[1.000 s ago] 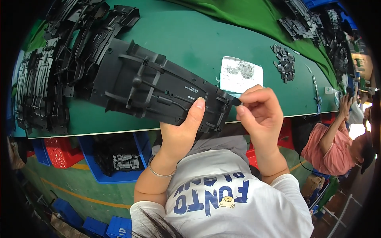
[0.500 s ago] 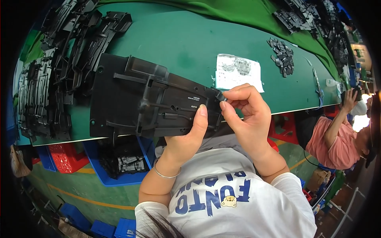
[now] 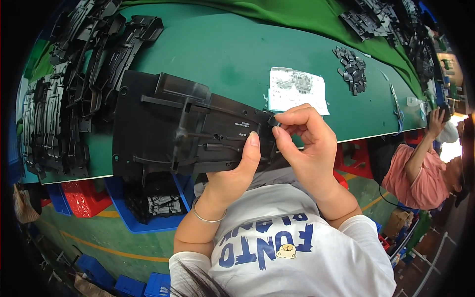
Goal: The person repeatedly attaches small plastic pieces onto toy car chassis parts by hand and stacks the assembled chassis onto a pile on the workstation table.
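Note:
A large black molded plastic panel [image 3: 198, 126] lies tilted across the front edge of the green table. My left hand [image 3: 235, 171] grips its near edge, thumb on top and the other fingers hidden underneath. At the panel's narrow right end, my right hand [image 3: 309, 141] pinches a small black clip [image 3: 273, 122] between thumb and forefinger. The clip sits against the panel's end; whether it is seated on the edge cannot be made out. A loose pile of similar small black clips [image 3: 352, 72] lies farther right on the table.
A printed sheet [image 3: 298, 91] lies beyond my right hand. Stacked black panels [image 3: 89, 74] crowd the table's left. A blue bin [image 3: 148, 225] with black parts and a red stool [image 3: 84, 198] stand below the edge. Scissors [image 3: 396, 106] lie right, near another person [image 3: 413, 171].
The panel's left end has dipped slightly toward me. The small clip and my right fingers have shifted a little to the left at the panel's end.

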Demonstrator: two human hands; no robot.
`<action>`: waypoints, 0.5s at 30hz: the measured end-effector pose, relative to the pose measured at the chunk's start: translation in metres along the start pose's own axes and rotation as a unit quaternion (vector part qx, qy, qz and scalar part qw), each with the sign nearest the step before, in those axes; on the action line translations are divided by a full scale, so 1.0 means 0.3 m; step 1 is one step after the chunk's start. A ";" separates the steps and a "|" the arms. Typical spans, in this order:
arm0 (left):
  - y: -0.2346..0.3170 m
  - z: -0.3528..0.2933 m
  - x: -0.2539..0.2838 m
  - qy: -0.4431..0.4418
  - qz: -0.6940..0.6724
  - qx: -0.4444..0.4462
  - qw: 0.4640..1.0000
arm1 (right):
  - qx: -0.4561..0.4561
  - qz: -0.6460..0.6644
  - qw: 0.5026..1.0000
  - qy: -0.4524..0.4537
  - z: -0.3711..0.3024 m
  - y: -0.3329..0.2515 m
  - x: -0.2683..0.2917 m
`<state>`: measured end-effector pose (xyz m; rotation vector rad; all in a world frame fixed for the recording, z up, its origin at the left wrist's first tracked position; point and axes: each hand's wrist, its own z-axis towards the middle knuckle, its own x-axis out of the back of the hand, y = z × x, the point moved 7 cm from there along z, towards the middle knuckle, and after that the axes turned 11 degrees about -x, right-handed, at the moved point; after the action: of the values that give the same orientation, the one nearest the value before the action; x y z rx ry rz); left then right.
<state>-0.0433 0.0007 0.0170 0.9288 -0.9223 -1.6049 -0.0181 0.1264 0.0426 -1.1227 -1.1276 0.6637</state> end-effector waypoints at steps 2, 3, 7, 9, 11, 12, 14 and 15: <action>-0.001 -0.001 0.002 0.004 -0.001 0.000 1.000 | 0.003 -0.003 1.000 -0.001 0.001 -0.001 -0.004; 0.001 0.000 0.000 0.004 -0.002 0.000 1.000 | 0.006 -0.006 1.000 -0.001 0.001 -0.003 -0.004; 0.007 0.004 -0.002 0.004 0.002 0.002 1.000 | 0.004 -0.011 1.000 -0.005 0.005 -0.006 -0.001; 0.011 0.004 -0.002 0.001 0.008 -0.003 1.000 | 0.010 -0.017 1.000 -0.009 0.005 -0.010 0.000; 0.010 0.003 0.000 0.005 0.003 0.004 1.000 | 0.009 -0.016 1.000 -0.013 0.007 -0.012 -0.004; 0.010 0.002 0.000 0.005 0.003 0.004 1.000 | 0.008 -0.016 1.000 -0.015 0.008 -0.013 -0.004; 0.009 0.001 -0.001 -0.001 0.010 0.003 1.000 | 0.006 -0.018 1.000 -0.017 0.009 -0.013 -0.003; 0.009 0.001 -0.001 -0.002 0.009 0.003 1.000 | 0.004 -0.019 1.000 -0.019 0.010 -0.012 -0.004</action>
<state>-0.0425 0.0005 0.0197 0.9198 -0.9364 -1.5890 -0.0217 0.1252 0.0457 -1.0827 -1.1747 0.6627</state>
